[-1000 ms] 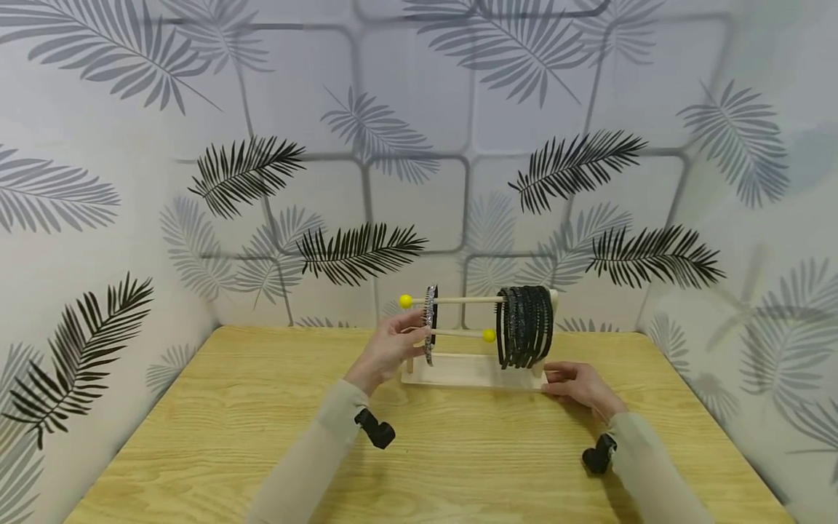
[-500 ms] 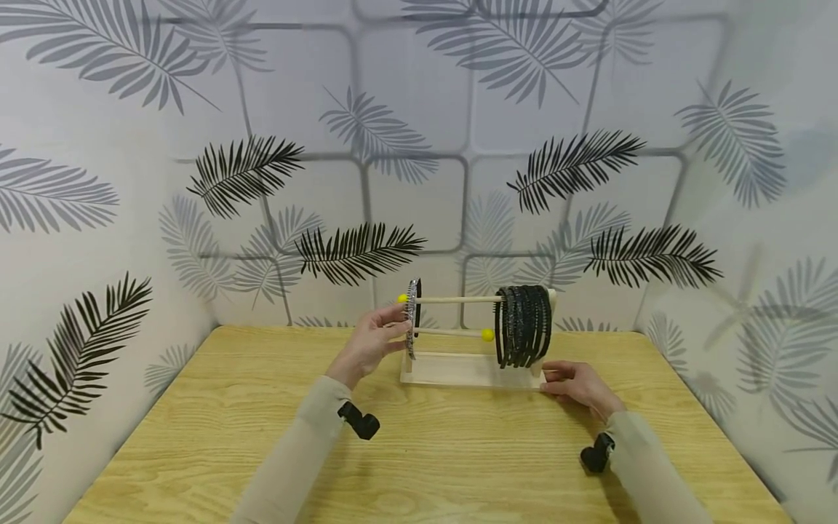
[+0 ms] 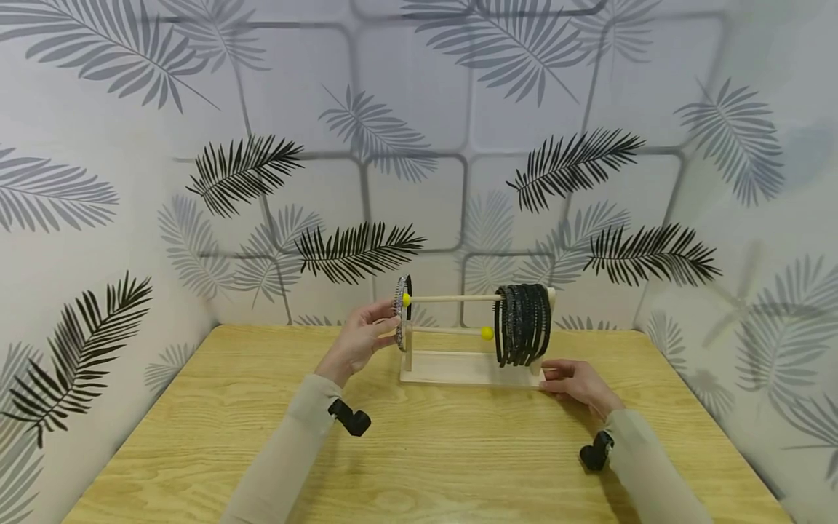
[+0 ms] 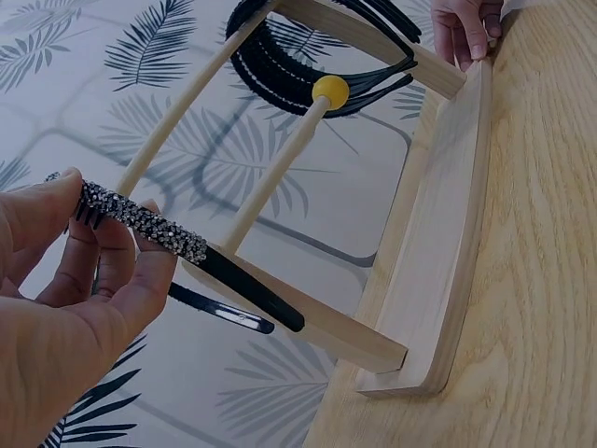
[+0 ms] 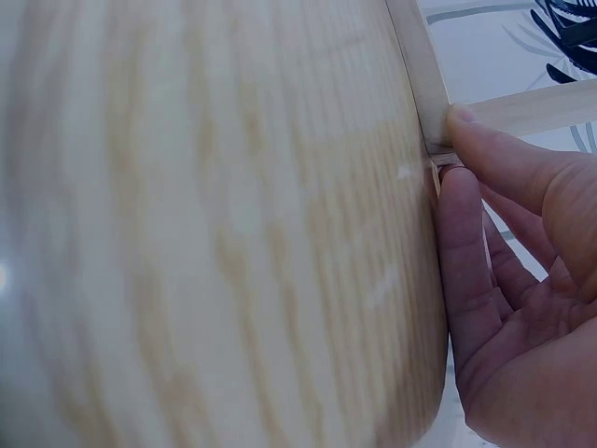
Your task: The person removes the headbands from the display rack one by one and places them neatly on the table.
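Observation:
My left hand (image 3: 356, 338) pinches a black headband (image 4: 140, 219) set with silver glitter stones between thumb and fingers. It stands at the left end of a wooden headband stand (image 3: 458, 370), overlapping the upper rod's yellow ball (image 3: 406, 299) in the head view. One of its dark ends points toward the stand's upright in the left wrist view. On the right part of the stand hang several black headbands (image 3: 522, 324), packed close together. My right hand (image 3: 583, 386) grips the right end of the stand's base, thumb (image 5: 466, 126) on top and a finger against the edge.
The stand rests on a wood-grain table (image 3: 445, 451) toward its back edge. A lower rod with a yellow ball (image 3: 487, 333) points right. Behind the table rises a wall (image 3: 419, 204) with a leaf pattern.
My left hand has carried the glitter headband left along the upper rod to its end, and the yellow ball now shows in front of it. The right hand stays on the base.

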Motion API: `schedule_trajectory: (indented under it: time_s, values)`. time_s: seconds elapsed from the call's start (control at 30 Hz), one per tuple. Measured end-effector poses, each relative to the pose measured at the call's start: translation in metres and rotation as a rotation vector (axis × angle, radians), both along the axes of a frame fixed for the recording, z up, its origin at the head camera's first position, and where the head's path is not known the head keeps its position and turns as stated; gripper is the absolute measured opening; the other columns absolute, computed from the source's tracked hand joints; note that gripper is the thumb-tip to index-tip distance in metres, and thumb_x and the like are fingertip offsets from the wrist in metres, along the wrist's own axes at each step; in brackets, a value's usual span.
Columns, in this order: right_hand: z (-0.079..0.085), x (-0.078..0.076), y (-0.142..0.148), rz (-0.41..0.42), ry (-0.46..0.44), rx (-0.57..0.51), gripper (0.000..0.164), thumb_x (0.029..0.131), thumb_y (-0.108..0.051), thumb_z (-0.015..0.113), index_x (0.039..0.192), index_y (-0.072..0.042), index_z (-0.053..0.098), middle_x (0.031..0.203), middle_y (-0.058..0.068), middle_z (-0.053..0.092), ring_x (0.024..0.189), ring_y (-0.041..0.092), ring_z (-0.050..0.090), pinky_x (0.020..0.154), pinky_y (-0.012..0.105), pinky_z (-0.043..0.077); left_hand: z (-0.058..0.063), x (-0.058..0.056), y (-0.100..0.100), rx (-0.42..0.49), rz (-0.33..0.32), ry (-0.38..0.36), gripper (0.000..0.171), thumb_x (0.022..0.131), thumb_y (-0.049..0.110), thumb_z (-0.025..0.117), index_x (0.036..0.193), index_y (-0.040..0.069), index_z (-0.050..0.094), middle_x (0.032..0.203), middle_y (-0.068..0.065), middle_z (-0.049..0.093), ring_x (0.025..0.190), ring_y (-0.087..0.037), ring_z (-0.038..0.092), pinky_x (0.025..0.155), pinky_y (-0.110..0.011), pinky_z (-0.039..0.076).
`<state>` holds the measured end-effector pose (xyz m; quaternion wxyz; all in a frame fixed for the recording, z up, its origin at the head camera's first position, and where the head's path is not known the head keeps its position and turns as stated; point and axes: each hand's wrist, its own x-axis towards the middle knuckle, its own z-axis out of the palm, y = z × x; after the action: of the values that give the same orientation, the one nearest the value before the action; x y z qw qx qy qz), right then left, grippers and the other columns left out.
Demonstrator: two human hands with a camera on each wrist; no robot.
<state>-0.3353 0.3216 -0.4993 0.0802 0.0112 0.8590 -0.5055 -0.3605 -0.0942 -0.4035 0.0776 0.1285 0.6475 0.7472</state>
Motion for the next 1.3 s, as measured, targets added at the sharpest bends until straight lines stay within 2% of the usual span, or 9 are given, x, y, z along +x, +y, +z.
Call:
schedule_trajectory:
  time_s: [0.13,0.37,0.5,0.6,0.77,0.97,1.1,1.2,1.3]
  values:
    - [-0.002,0.0,0.001,-0.01,-0.005,-0.015,0.062,0.087,-0.015,0.076,0.14,0.005,0.05,0.121,0.024,0.064,0.089,0.012,0.067,0.074,0.031,0.059,-0.002,0.001,-0.002,0.009,0.0,0.001,0.042,0.099,0.003,0.055,0.141,0.007,0.053,0.123,-0.017,0.054,0.099,-0.016,0.06,0.081,-0.028,0.056]
    - [-0.003,0.002,0.002,-0.013,-0.005,-0.026,0.063,0.086,-0.015,0.076,0.139,0.006,0.049,0.12,0.024,0.064,0.088,0.013,0.067,0.073,0.031,0.059,-0.007,0.002,-0.011,-0.028,0.057,-0.025,0.05,0.099,0.004,0.056,0.148,0.01,0.044,0.127,-0.014,0.051,0.106,-0.017,0.059,0.089,-0.032,0.055]
    - [-0.002,0.002,0.002,-0.015,-0.002,-0.03,0.063,0.086,-0.015,0.077,0.139,0.006,0.05,0.12,0.024,0.065,0.088,0.013,0.068,0.073,0.031,0.059,-0.012,0.001,-0.019,-0.071,0.082,-0.003,0.051,0.099,0.004,0.056,0.148,0.007,0.042,0.131,-0.015,0.049,0.114,-0.022,0.056,0.092,-0.032,0.054]
    - [-0.002,0.002,0.001,-0.016,-0.004,-0.031,0.063,0.086,-0.015,0.077,0.139,0.006,0.05,0.119,0.023,0.065,0.088,0.013,0.068,0.073,0.031,0.059,-0.015,0.001,-0.025,-0.114,0.102,0.036,0.049,0.099,0.004,0.056,0.147,0.004,0.044,0.129,-0.016,0.053,0.109,-0.019,0.057,0.09,-0.03,0.054]
    - [-0.001,0.001,0.001,-0.017,-0.013,-0.019,0.064,0.086,-0.017,0.078,0.139,0.005,0.05,0.12,0.022,0.065,0.089,0.012,0.067,0.074,0.031,0.059,-0.019,0.002,-0.036,-0.173,0.126,0.08,0.044,0.098,0.006,0.058,0.142,0.005,0.051,0.116,-0.006,0.061,0.097,-0.01,0.06,0.088,-0.028,0.053]
    - [-0.002,0.0,0.002,-0.013,-0.014,-0.009,0.066,0.085,-0.019,0.078,0.14,0.004,0.05,0.123,0.023,0.063,0.092,0.012,0.066,0.075,0.031,0.058,-0.028,0.001,-0.049,-0.217,0.124,0.09,0.044,0.099,0.009,0.059,0.141,0.005,0.052,0.115,-0.003,0.062,0.095,-0.009,0.06,0.092,-0.038,0.052]
    - [-0.003,-0.002,0.002,-0.02,-0.023,-0.013,0.065,0.086,-0.019,0.078,0.14,0.003,0.05,0.123,0.02,0.064,0.092,0.011,0.065,0.076,0.03,0.058,-0.034,0.002,-0.058,-0.271,0.114,0.103,0.047,0.099,0.012,0.059,0.144,0.005,0.048,0.115,-0.003,0.062,0.088,-0.009,0.058,0.082,-0.028,0.051]
    - [-0.003,-0.002,0.001,-0.016,-0.02,-0.007,0.065,0.086,-0.021,0.077,0.14,0.003,0.05,0.123,0.021,0.064,0.093,0.012,0.065,0.076,0.03,0.058,-0.038,0.002,-0.064,-0.324,0.111,0.115,0.048,0.1,0.014,0.057,0.146,0.004,0.045,0.122,-0.009,0.06,0.096,-0.012,0.058,0.082,-0.025,0.049]
    - [-0.002,-0.002,0.0,-0.016,-0.014,0.002,0.065,0.086,-0.021,0.078,0.14,0.002,0.05,0.123,0.021,0.063,0.094,0.012,0.065,0.076,0.03,0.058,-0.043,0.002,-0.071,-0.353,0.108,0.119,0.047,0.101,0.012,0.055,0.146,0.002,0.044,0.13,-0.016,0.056,0.113,-0.023,0.056,0.097,-0.035,0.049]
